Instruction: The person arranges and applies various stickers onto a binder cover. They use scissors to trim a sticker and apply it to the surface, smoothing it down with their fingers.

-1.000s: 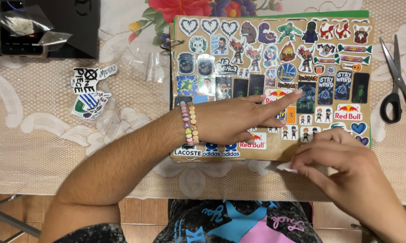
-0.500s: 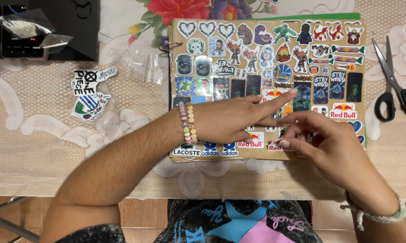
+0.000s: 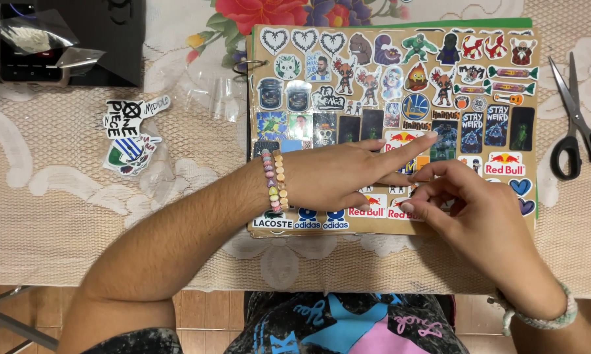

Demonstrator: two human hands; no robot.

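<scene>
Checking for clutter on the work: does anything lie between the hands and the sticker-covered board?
Nothing visible does. The left hand lies flat on the sticker board, and the right hand has fingertips on it beside the left.

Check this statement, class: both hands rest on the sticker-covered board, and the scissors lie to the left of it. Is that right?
Not quite. The head view shows the scissors to the right of the sticker-covered board, not the left. The left hand and right hand are indeed on it.
</scene>
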